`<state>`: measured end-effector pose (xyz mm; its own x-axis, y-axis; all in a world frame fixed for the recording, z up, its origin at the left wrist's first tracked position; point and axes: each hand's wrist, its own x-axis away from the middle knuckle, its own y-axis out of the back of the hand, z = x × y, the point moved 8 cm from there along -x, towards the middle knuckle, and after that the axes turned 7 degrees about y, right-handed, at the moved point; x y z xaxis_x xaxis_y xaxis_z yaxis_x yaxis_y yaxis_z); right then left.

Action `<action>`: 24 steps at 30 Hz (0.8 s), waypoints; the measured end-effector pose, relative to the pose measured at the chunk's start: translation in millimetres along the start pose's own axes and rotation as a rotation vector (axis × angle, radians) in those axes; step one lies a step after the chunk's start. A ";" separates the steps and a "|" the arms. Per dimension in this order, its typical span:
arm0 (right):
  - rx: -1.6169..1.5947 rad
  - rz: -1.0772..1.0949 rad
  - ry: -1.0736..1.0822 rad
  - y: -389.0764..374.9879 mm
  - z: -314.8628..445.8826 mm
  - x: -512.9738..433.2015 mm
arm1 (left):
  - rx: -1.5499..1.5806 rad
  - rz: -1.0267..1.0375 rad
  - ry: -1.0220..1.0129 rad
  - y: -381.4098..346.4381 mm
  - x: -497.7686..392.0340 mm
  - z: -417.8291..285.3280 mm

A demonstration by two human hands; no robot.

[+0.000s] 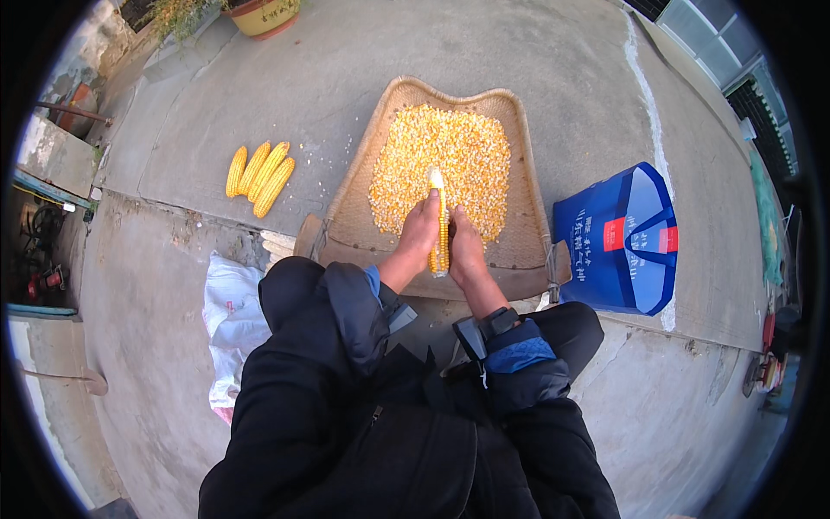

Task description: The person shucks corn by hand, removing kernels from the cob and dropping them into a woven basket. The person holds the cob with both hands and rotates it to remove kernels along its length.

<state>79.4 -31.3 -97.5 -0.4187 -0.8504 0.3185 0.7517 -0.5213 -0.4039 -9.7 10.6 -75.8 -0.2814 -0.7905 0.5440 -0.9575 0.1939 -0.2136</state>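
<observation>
Between both hands is a partly shelled corn cob (439, 240), pointing away from me, its pale tip bare and yellow kernels left along its lower length. My left hand (420, 227) grips it from the left, thumb along its upper part. From the right, my right hand (465, 243) holds it, with its fingers partly hidden behind the cob. Beneath the hands lies a woven winnowing basket (353, 188) with a wooden front lip. Loose yellow and white corn kernels (447, 139) cover much of its bottom.
Several unshelled corn ears (259, 175) lie on the concrete at left, with scattered kernels nearby. Bare cobs (277, 245) and a white woven sack (233, 324) are by my left knee. A blue bag (596, 240) bearing writing stands right of the basket. A potted plant (262, 16) is farther off.
</observation>
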 end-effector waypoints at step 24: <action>0.170 0.146 0.084 -15.1 4.8 15.1 | -0.076 -0.128 -0.034 9.7 5.5 -12.4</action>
<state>64.2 -35.9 -82.5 -0.3352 -0.9224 0.1918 0.8793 -0.3794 -0.2878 -21.3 15.4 -64.8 -0.1554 -0.8307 0.5347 -0.9878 0.1324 -0.0814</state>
